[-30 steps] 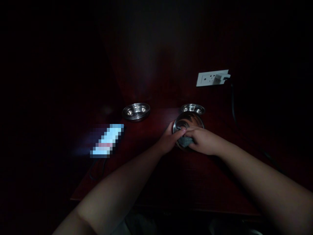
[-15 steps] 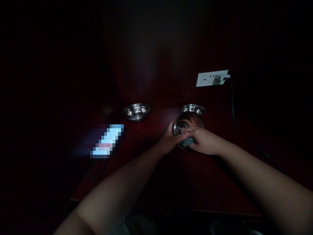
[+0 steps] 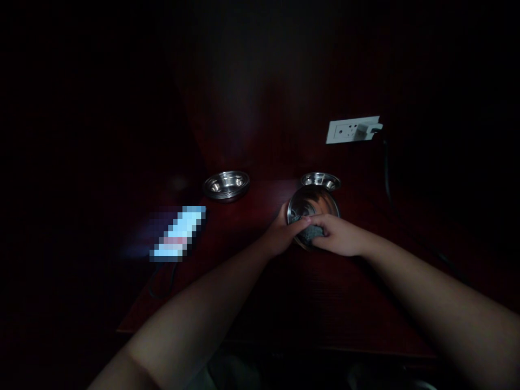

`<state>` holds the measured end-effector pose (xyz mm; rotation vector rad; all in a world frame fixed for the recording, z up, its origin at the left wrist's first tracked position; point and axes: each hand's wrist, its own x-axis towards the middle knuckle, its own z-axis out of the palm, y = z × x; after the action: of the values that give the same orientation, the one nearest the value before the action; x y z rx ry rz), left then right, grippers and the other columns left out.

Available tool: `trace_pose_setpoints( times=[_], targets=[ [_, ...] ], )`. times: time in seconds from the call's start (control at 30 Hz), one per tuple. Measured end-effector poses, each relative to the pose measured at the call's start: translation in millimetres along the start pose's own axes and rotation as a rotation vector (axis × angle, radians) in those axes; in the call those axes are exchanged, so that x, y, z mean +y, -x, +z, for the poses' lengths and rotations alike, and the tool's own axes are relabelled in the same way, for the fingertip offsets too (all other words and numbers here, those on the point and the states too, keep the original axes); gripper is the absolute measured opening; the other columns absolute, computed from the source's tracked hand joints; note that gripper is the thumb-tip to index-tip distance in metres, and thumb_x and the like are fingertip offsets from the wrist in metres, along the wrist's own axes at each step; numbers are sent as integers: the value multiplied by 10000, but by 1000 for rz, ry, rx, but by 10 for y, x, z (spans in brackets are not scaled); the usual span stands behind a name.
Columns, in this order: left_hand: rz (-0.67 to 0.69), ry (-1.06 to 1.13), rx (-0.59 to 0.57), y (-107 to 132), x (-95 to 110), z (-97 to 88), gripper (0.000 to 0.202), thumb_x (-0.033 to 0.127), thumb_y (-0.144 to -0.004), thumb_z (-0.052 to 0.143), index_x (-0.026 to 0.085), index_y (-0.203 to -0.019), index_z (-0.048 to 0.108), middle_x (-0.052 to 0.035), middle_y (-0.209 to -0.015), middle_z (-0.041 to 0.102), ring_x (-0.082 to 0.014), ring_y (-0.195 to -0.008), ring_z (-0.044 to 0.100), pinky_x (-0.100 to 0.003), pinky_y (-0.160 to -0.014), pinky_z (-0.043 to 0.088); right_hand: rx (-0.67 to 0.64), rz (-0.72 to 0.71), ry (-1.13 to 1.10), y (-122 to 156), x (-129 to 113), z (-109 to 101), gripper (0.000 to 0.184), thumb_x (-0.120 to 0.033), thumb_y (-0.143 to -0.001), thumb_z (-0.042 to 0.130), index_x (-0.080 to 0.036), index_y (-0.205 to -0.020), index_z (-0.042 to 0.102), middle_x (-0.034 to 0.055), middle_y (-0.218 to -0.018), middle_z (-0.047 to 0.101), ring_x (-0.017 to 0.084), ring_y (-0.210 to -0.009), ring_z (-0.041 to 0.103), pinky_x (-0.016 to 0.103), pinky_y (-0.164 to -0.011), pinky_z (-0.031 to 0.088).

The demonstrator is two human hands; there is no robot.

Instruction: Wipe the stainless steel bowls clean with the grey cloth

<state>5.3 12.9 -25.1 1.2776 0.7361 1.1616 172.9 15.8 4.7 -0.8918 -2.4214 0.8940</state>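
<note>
A shiny metal bowl (image 3: 320, 199) is tilted with its inside facing me, above the dark red table. My left hand (image 3: 283, 230) grips its left rim, thumb over the edge and the other fingers hidden behind. My right hand (image 3: 339, 234) is closed on a grey-green cloth (image 3: 312, 234) and presses it against the inside of the bowl. Part of the cloth is covered by my fingers. Just behind the held bowl stands another metal bowl (image 3: 320, 180). Farther left sits a stack of metal bowls (image 3: 226, 187).
A glowing, pixelated phone-like screen (image 3: 179, 234) lies on the left of the table (image 3: 244, 244), with a thin cable below it. A white wall socket (image 3: 352, 130) holds a plug, whose dark cord (image 3: 387, 179) runs down at the right. The surroundings are very dark.
My right hand has shifted slightly with the cloth inside the bowl, and the bowl's tilt differs a little. The other bowls and the screen have stayed put.
</note>
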Motion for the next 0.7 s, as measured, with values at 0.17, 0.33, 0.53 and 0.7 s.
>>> trace_pose_setpoints(
  times=[0.17,0.33,0.53,0.7],
  targets=[
    [12,0,-10,-21,-25,-2,655,372,-717,724,180,-1271,433,-123,-1196,587,-265,-1134,541,-446,-1001,402,-13,0,129,16,-27,-25,164,-129,-702,513,-166,-810,631,39,-842,655,170,-757,598,304,-741,460],
    [-14,-10,-16,-22,-26,3,641,364,-713,730,175,-1260,456,-125,-1201,587,-265,-1136,537,-435,-994,401,-22,21,329,30,-77,-63,85,-142,-694,541,-181,-710,615,66,-878,664,193,-810,596,317,-781,455],
    [-26,31,-27,-7,16,26,622,359,-715,727,166,-1246,466,-122,-1147,613,-254,-1080,565,-434,-970,413,-45,30,357,50,-107,-69,90,-139,-691,551,-184,-721,623,62,-870,665,192,-801,591,321,-769,458],
    [-6,8,-33,15,43,27,594,364,-725,719,157,-1233,489,-117,-1116,624,-252,-1063,570,-433,-970,410,-99,19,135,41,-109,-45,125,-120,-699,519,-179,-733,624,18,-773,649,155,-717,575,289,-712,458]
  ],
)
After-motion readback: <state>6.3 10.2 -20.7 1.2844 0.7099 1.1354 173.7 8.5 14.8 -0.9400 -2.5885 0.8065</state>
